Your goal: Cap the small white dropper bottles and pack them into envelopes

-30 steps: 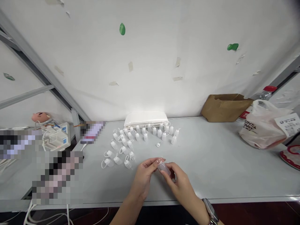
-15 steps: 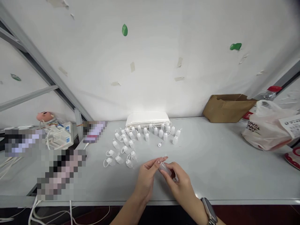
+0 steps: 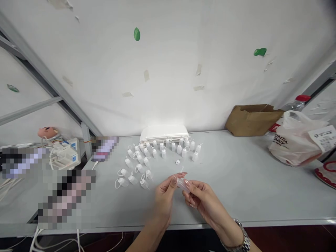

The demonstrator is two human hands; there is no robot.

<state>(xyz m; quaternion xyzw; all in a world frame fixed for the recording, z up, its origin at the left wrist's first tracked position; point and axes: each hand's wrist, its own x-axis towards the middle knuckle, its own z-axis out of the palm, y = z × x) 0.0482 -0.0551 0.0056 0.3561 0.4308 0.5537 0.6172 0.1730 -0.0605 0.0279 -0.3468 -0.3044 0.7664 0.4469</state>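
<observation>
Near the table's front edge, my left hand (image 3: 166, 192) pinches the upper end of a small translucent bottle (image 3: 183, 184) between thumb and fingers. My right hand (image 3: 201, 197) grips the bottle's lower part, its thumb on top. The bottle lies tilted between both hands; its tip is partly hidden by my left fingers. Beyond them, a small loose white cap (image 3: 177, 162) rests on the grey table (image 3: 236, 182). Several white squeeze bottles (image 3: 163, 153), many with looped cap straps, stand or lie at the centre and left.
A white object (image 3: 164, 132) sits against the wall behind the bottles. At the right are a brown cardboard box (image 3: 253, 120), a plastic bag (image 3: 294, 140) and a red-capped bottle (image 3: 301, 99). Blurred items, cables and a white device (image 3: 65, 154) lie left.
My right hand has rolled over, bringing its thumb onto the bottle and turning the watch band into view. My left hand keeps its pinch. The camera view has shifted slightly.
</observation>
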